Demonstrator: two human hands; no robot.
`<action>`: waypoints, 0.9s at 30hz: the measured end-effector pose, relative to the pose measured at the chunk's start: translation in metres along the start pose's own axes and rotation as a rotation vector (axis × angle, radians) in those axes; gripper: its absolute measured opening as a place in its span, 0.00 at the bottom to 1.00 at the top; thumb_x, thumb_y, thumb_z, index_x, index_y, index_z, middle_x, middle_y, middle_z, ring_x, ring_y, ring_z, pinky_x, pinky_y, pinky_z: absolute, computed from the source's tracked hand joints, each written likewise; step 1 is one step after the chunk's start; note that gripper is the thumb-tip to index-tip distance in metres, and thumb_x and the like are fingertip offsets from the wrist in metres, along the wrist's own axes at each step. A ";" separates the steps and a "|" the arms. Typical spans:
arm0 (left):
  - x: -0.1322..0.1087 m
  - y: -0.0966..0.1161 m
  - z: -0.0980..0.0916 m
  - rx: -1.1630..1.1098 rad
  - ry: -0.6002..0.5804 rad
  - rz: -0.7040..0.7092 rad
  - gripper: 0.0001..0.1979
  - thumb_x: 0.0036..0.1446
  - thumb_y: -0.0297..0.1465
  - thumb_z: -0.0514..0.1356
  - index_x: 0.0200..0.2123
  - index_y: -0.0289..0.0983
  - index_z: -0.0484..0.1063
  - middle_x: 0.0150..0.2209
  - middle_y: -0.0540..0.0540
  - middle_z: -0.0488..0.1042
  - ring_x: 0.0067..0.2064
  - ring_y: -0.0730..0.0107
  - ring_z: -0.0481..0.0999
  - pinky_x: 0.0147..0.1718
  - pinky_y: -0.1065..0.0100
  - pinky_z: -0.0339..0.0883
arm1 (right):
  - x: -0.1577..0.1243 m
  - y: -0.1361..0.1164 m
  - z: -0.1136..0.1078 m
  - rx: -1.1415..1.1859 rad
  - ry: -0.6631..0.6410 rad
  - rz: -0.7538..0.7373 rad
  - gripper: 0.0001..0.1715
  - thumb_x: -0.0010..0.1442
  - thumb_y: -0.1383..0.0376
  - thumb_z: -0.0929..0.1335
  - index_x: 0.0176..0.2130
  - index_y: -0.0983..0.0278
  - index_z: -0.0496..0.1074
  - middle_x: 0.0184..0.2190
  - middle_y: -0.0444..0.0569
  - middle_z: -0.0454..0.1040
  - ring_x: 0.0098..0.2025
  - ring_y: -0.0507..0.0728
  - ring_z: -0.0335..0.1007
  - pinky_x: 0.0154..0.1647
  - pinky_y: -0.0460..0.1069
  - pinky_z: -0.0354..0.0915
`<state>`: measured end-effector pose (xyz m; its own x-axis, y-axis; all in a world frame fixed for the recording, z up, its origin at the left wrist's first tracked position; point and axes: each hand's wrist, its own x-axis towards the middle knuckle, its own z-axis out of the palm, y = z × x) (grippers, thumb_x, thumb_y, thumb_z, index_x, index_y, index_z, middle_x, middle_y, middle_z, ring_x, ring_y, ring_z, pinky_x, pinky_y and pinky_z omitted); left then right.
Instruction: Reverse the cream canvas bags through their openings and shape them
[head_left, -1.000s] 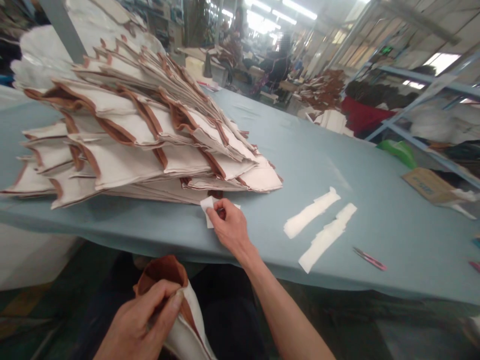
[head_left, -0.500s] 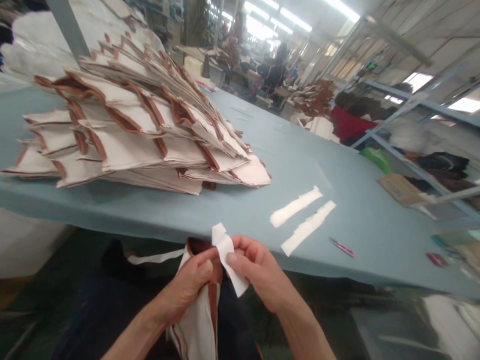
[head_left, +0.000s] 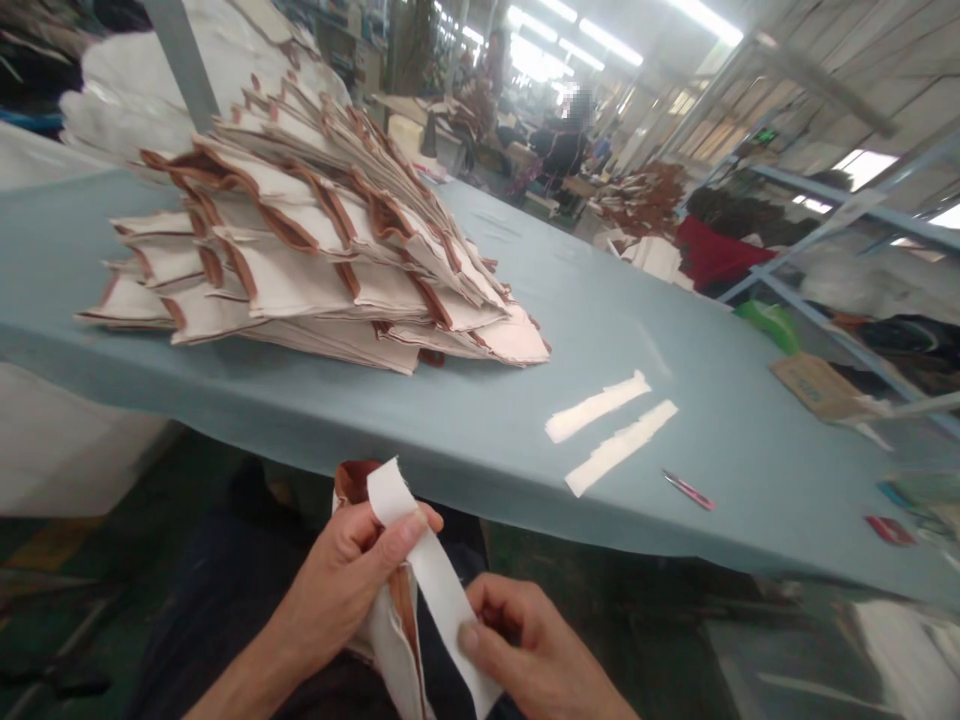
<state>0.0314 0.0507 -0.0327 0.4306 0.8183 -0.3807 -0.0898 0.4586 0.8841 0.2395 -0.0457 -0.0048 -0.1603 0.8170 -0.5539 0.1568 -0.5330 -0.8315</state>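
Note:
A white fabric strip point(head_left: 442, 598) runs slantwise between my two hands, below the table's near edge. My left hand point(head_left: 356, 565) is closed, its thumb pressing the strip's upper part against the fingers. A cream fabric piece with brown trim point(head_left: 397, 650) hangs under and behind that hand; whether the fingers also grip it is partly hidden. My right hand point(head_left: 517, 640) pinches the strip lower down between thumb and curled fingers. Two more white strips point(head_left: 622, 447) lie on the table to the right, close to a pair of pink-handled thread snips point(head_left: 688, 490).
A tall pile of cream pieces with brown edging point(head_left: 300, 270) covers the left of the blue-green table point(head_left: 480, 420). A small red item point(head_left: 890, 530) lies at its right end. Shelving point(head_left: 832, 345) with fabric and a cardboard box point(head_left: 817, 385) stands beyond. A person point(head_left: 566, 150) sits farther back.
My right hand has moved down, drawing the strip out longer. My left thumb now presses on the strip's upper part. The camera view has shifted slightly.

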 end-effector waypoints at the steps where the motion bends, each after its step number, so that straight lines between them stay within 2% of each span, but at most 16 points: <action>1: -0.005 0.000 -0.003 0.034 0.016 0.016 0.31 0.59 0.60 0.73 0.42 0.36 0.88 0.26 0.49 0.79 0.26 0.69 0.74 0.27 0.73 0.67 | 0.001 0.003 0.002 -0.016 -0.003 -0.005 0.31 0.65 0.39 0.76 0.36 0.63 0.73 0.28 0.41 0.67 0.31 0.51 0.59 0.33 0.46 0.57; 6: -0.025 0.001 -0.012 0.303 0.069 0.189 0.27 0.69 0.56 0.65 0.44 0.37 0.89 0.26 0.49 0.81 0.27 0.67 0.77 0.27 0.73 0.69 | 0.004 0.009 0.009 -0.118 -0.027 -0.026 0.27 0.69 0.43 0.76 0.35 0.64 0.76 0.27 0.40 0.66 0.30 0.51 0.58 0.30 0.46 0.53; 10: -0.036 0.009 -0.012 0.398 0.081 0.299 0.24 0.73 0.51 0.62 0.47 0.39 0.90 0.27 0.50 0.82 0.27 0.67 0.78 0.28 0.73 0.72 | 0.003 0.009 0.011 -0.166 -0.033 -0.021 0.26 0.71 0.45 0.74 0.36 0.64 0.76 0.27 0.40 0.66 0.30 0.52 0.58 0.30 0.46 0.52; 13: -0.042 0.014 -0.010 0.417 0.056 0.327 0.22 0.74 0.50 0.61 0.47 0.41 0.90 0.27 0.50 0.83 0.28 0.65 0.81 0.29 0.73 0.74 | 0.001 0.011 0.010 -0.212 -0.012 -0.023 0.24 0.72 0.46 0.73 0.36 0.63 0.77 0.27 0.40 0.66 0.30 0.52 0.58 0.31 0.47 0.52; 17: -0.049 0.020 -0.005 0.400 0.105 0.361 0.20 0.71 0.48 0.64 0.41 0.42 0.90 0.27 0.50 0.83 0.28 0.67 0.80 0.30 0.73 0.73 | -0.001 0.014 0.008 -0.255 -0.010 -0.019 0.23 0.72 0.48 0.72 0.37 0.63 0.77 0.27 0.40 0.67 0.30 0.52 0.58 0.32 0.47 0.52; 19: -0.052 0.024 -0.001 0.374 0.118 0.310 0.19 0.69 0.49 0.65 0.38 0.42 0.90 0.27 0.50 0.83 0.28 0.67 0.79 0.31 0.73 0.73 | -0.002 0.013 0.005 -0.266 -0.032 -0.014 0.22 0.72 0.48 0.72 0.37 0.64 0.76 0.27 0.40 0.67 0.30 0.52 0.59 0.31 0.48 0.52; 22: -0.057 0.033 0.005 0.236 0.196 0.135 0.23 0.62 0.54 0.70 0.35 0.40 0.89 0.22 0.52 0.76 0.25 0.71 0.71 0.26 0.74 0.66 | -0.009 0.009 0.000 -0.266 -0.089 0.011 0.22 0.69 0.48 0.72 0.35 0.64 0.75 0.27 0.40 0.66 0.31 0.52 0.58 0.31 0.48 0.51; 25: -0.061 0.043 0.008 0.048 0.251 -0.068 0.28 0.51 0.58 0.76 0.33 0.37 0.86 0.19 0.53 0.72 0.21 0.75 0.66 0.22 0.75 0.59 | -0.018 0.006 -0.005 -0.218 -0.161 0.050 0.29 0.66 0.41 0.73 0.35 0.64 0.74 0.28 0.40 0.65 0.31 0.51 0.57 0.31 0.48 0.50; 27: -0.062 0.047 0.007 -0.053 0.255 -0.145 0.30 0.47 0.59 0.78 0.33 0.36 0.85 0.18 0.52 0.74 0.21 0.74 0.68 0.22 0.76 0.60 | -0.025 0.007 -0.008 -0.177 -0.206 0.076 0.34 0.63 0.35 0.74 0.34 0.64 0.74 0.28 0.40 0.64 0.31 0.52 0.56 0.32 0.48 0.49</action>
<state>0.0066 0.0190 0.0342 0.2033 0.8006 -0.5636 -0.0933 0.5889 0.8028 0.2523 -0.0680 0.0037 -0.3331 0.7046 -0.6266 0.3408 -0.5296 -0.7767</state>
